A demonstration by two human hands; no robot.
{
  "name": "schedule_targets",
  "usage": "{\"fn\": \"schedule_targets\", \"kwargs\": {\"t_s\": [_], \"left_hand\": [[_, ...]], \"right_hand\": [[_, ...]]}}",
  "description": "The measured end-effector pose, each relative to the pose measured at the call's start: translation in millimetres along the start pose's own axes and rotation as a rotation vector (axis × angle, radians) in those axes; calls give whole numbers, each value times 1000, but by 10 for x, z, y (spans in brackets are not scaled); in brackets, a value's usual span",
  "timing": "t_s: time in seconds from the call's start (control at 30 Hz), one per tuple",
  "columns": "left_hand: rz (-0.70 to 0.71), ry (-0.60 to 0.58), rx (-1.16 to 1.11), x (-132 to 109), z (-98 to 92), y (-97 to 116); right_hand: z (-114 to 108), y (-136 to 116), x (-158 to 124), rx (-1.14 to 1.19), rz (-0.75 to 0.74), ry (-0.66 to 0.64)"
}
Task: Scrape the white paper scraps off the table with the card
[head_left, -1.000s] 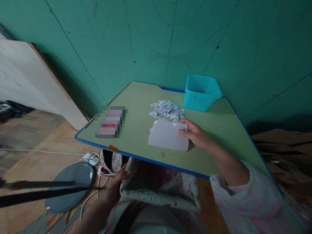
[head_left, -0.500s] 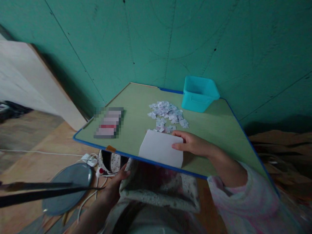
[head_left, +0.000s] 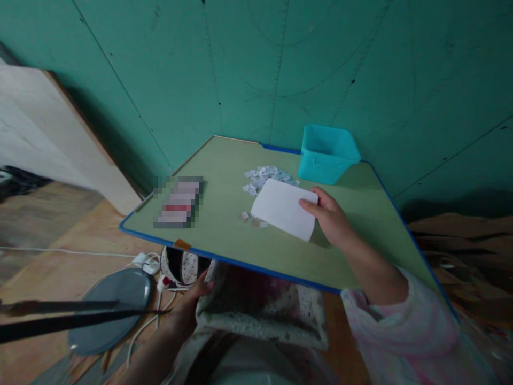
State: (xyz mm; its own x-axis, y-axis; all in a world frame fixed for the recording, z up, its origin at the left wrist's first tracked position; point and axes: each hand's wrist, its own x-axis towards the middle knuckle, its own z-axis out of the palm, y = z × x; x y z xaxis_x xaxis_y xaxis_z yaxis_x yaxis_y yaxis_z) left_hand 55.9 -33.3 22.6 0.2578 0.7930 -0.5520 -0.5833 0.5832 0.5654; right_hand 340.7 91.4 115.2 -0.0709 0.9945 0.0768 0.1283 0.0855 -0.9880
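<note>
My right hand [head_left: 329, 218] pinches the right edge of a white sheet of paper [head_left: 284, 208], held tilted just above the green table [head_left: 224, 182]. Behind the sheet lies a heap of small torn paper scraps [head_left: 264, 176], partly hidden by it; a few scraps [head_left: 245, 216] lie loose near its front left corner. A turquoise plastic bin [head_left: 326, 152] stands at the table's far edge, to the right of the heap. Below the table's front edge, my left hand [head_left: 191, 305] grips the left side of a speckled cushion [head_left: 260, 315].
A flat blurred-out object [head_left: 178, 202] lies on the table's left part. On the wooden floor to the left are a grey round base [head_left: 110, 310] with a dark pole, white cables [head_left: 148, 262] and a spotted item. A pale board [head_left: 48, 133] leans against the teal wall.
My right hand pulled the sheet toward the table's front edge, then lifted it back up and away over the scrap heap. The left hand stayed on the cushion.
</note>
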Motion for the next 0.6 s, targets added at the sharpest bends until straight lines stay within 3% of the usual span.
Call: {"fn": "schedule_targets", "kwargs": {"t_s": [0.2,0.37,0.6], "left_hand": [[15,-4,1,-39,70,31],[21,77,36,-39,65,39],[-2,24,1,-21,30,21]], "right_hand": [[12,-20,-54,-128,3,-38],[19,-44,-93,-19,110,-220],[-18,-22,-58,-79,-7,-25]]}}
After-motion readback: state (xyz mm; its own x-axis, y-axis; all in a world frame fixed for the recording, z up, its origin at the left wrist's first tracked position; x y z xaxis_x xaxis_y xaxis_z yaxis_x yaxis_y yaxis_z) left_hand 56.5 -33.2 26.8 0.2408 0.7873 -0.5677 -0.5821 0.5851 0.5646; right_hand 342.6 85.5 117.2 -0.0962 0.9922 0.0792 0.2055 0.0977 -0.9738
